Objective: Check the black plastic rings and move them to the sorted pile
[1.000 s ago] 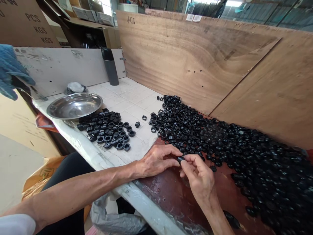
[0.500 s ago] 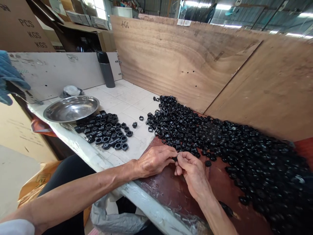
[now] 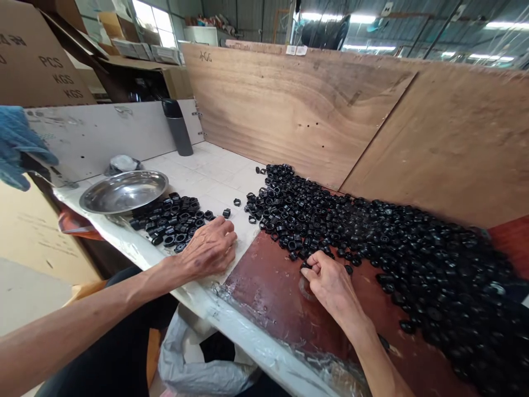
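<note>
My left hand (image 3: 211, 247) is over the white tabletop at the right edge of the small pile of black plastic rings (image 3: 169, 218). Its fingers are curled downward, and whatever they hold is hidden beneath them. On the red-brown board, my right hand (image 3: 333, 284) pinches a small black plastic ring (image 3: 306, 266) between thumb and fingertips. Just beyond that hand lies the front edge of a large heap of similar black rings (image 3: 314, 215). A few loose rings (image 3: 237, 202) sit between the two piles.
A shallow steel bowl (image 3: 124, 193) stands at the left, against the small pile. Behind it are a dark flask (image 3: 177, 128) and a low white wall (image 3: 103, 132). A tall plywood panel (image 3: 268, 105) bounds the back. An open grey sack (image 3: 173, 353) hangs below the table edge.
My hands, together around a small black piece before, have parted. The left has moved left to the small pile; the right stays near the big heap, now pinching a ring. The view has shifted slightly.
</note>
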A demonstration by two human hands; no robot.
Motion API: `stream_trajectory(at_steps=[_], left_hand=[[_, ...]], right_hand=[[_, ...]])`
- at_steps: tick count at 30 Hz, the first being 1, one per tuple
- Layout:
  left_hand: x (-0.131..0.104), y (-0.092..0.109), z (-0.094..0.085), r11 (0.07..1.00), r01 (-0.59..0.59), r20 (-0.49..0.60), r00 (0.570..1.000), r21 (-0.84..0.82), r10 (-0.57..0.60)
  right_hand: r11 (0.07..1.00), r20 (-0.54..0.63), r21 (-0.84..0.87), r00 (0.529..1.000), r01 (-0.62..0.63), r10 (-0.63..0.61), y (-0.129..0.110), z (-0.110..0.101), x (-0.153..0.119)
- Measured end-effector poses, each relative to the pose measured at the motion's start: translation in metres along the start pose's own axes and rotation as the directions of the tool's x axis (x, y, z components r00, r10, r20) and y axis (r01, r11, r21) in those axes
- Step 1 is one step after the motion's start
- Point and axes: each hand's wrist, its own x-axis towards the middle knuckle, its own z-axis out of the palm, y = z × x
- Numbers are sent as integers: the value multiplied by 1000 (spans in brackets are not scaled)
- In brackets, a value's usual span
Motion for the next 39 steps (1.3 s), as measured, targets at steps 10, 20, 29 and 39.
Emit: stream_trajectory(at_steps=[10, 20, 29, 39], left_hand=[[64, 88, 48, 880, 9, 1, 1000, -475, -10], [65, 75, 63, 858, 68, -6, 997, -509, -82], [62, 77, 65, 846, 74, -13, 995, -528, -95], [64, 80, 64, 750, 139, 37, 988, -647, -151]], right_hand=[[953, -53, -243, 978, 181, -200, 0, 12, -4], [873, -44, -168, 882, 457, -470, -5, 29, -1], [895, -79, -259, 915, 364, -395, 6, 30, 2], [881, -71, -297, 912, 368, -405, -3, 35, 3]])
